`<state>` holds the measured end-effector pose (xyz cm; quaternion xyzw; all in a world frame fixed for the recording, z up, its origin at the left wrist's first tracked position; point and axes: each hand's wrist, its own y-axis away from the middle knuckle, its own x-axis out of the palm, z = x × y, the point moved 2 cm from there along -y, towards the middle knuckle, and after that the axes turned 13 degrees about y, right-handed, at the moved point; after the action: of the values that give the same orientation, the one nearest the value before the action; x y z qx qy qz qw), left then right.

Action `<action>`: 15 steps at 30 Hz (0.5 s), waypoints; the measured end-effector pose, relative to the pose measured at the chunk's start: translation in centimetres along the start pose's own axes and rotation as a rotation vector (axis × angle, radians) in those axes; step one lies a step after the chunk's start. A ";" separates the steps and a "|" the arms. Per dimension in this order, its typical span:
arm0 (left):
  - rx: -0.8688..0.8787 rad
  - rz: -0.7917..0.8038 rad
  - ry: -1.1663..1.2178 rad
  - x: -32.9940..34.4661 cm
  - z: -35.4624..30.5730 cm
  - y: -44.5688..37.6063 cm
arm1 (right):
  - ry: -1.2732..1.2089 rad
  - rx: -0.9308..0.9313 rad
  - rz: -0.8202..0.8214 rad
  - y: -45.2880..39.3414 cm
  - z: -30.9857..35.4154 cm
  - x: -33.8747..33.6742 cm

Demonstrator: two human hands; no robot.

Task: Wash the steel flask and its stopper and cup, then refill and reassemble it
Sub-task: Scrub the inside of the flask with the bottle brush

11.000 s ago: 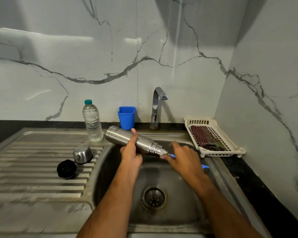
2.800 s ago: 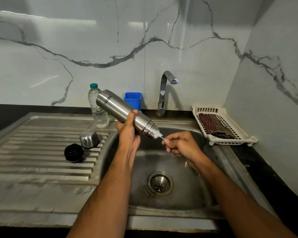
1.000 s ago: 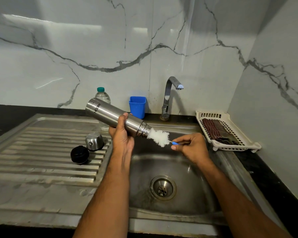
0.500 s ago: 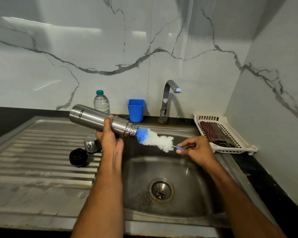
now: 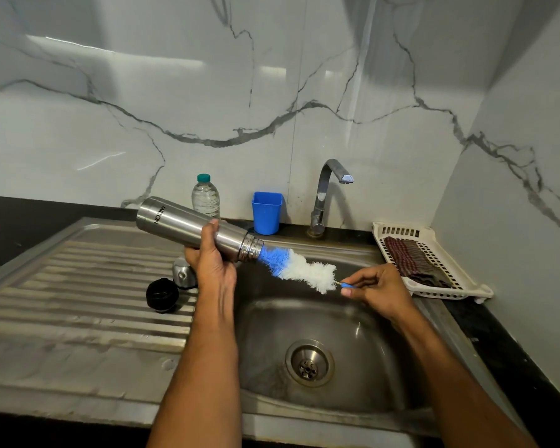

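While scrubbing: left hand grips flask; right hand pinches bottle brush.
Left: stopper, cup, refill, reassembly.

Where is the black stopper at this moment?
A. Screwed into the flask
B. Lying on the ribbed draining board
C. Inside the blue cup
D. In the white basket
B: the black stopper lies on the draining board, left of the left hand that grips the flask.

White marble walls with grey veins meet in a corner at my two o'clock; black counter runs beneath them.
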<state>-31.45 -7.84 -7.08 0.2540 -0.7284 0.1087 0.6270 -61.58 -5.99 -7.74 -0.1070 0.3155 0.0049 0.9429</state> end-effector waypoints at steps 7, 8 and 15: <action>-0.001 -0.012 -0.013 0.0 -0.2 0.0 | -0.009 0.024 0.013 0.1 -0.2 -0.4; 0.000 -0.012 -0.017 -0.1 -0.2 0.0 | -0.003 0.030 0.014 0.1 -0.2 -0.5; 0.094 -0.035 0.060 -0.6 -1.9 -1.5 | 0.120 0.085 -0.034 0.3 -1.5 -2.6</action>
<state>-29.02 -8.03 -7.49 0.2926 -0.6988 0.1393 0.6377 -64.57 -5.82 -7.46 -0.0722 0.3696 -0.0309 0.9259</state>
